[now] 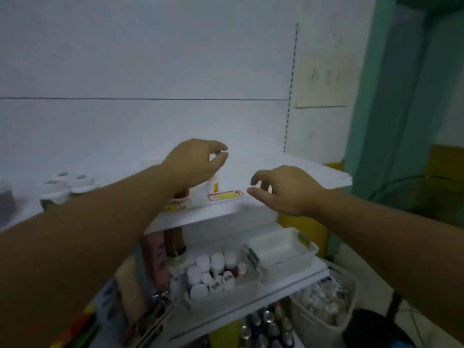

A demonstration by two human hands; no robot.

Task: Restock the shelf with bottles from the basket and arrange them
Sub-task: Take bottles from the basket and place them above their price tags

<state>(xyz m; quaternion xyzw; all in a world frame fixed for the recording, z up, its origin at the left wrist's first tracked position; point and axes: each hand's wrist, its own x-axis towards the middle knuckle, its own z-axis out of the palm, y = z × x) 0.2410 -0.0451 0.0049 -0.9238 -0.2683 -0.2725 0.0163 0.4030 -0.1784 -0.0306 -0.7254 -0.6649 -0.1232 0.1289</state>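
Observation:
Both my hands hover over the white upper shelf. My left hand hangs above a small white bottle with a yellow label, fingers loosely curled, holding nothing. My right hand floats over the shelf's front edge, fingers relaxed and empty. Two packs with red and yellow labels lie flat beside the bottle. Several white-capped jars stand at the shelf's left. A white laundry-style basket full of small bottles sits low at the right.
On the lower shelf a white tray holds several white-capped bottles, and an empty white bin sits beside it. A brown bottle stands behind. Cans fill the bottom level. A green wall is at the right.

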